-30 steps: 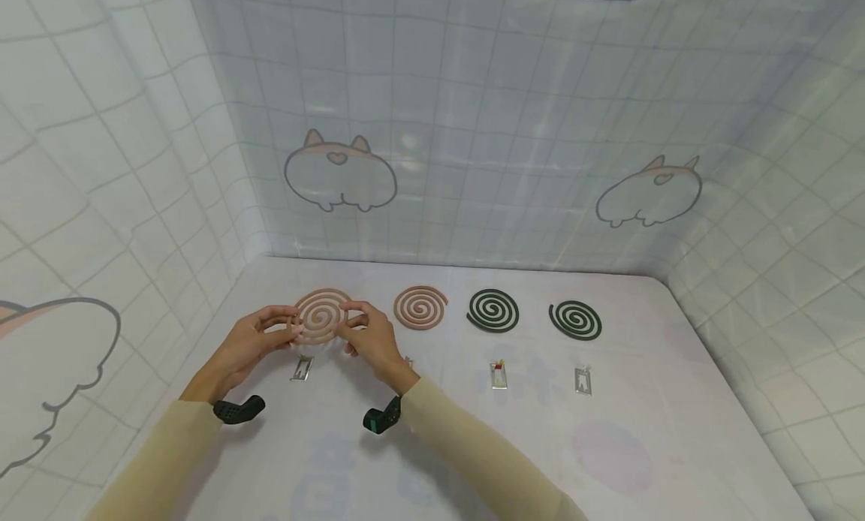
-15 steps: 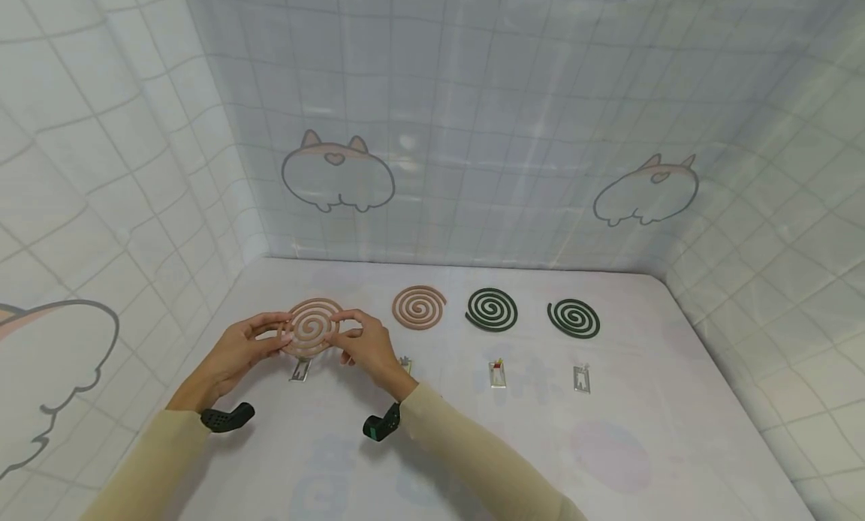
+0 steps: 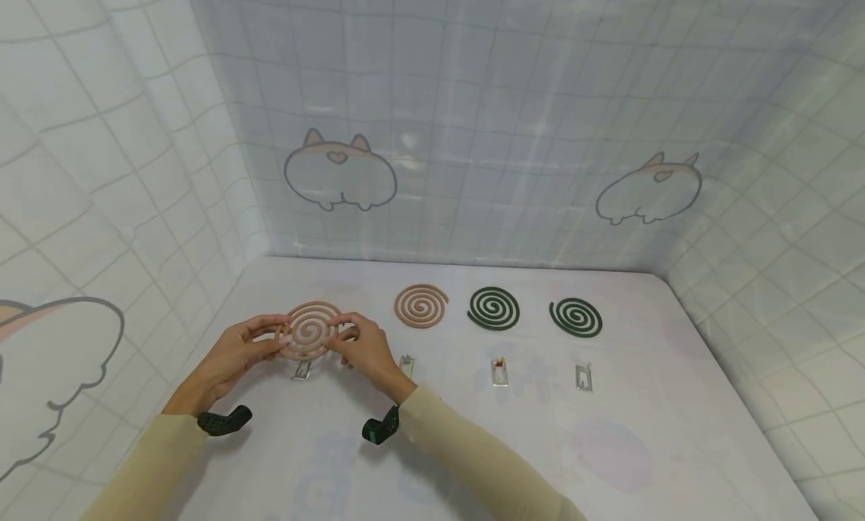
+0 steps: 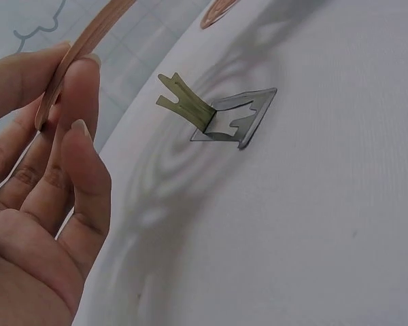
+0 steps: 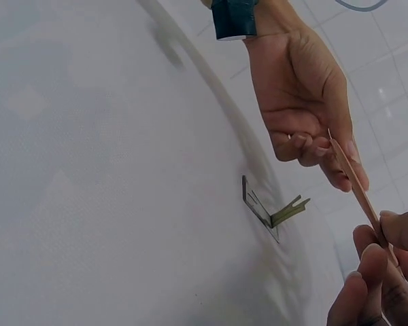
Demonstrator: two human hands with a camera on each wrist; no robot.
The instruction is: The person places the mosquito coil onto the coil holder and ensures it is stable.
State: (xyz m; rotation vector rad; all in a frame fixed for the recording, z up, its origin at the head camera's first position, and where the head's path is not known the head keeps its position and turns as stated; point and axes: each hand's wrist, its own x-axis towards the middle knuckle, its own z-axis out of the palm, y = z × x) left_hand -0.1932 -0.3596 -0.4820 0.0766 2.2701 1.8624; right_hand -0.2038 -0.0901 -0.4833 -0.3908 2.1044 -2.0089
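Note:
My left hand (image 3: 228, 358) and right hand (image 3: 372, 356) pinch opposite edges of a light brown mosquito coil (image 3: 310, 330), holding it raised off the table. Below it sits a small metal coil stand (image 3: 302, 371), partly covered by the coil in the head view. In the left wrist view the stand's bent-up forked prong (image 4: 187, 102) rises from its flat rectangular frame, and the coil's shadow falls around it. Seen edge-on in the right wrist view, the thin coil (image 5: 354, 182) spans between the fingers of both hands.
To the right lie another brown coil (image 3: 420, 306) and two dark green coils (image 3: 493, 308) (image 3: 576, 317) in a row. In front of them stand three more metal stands (image 3: 407, 366) (image 3: 499, 372) (image 3: 584, 378). Patterned sheet walls (image 3: 432, 131) enclose the white table (image 3: 649, 401).
Both hands have brought the brown coil nearer to me and slightly left, so that it now overlaps the stand in the head view. The other coils and stands have stayed put.

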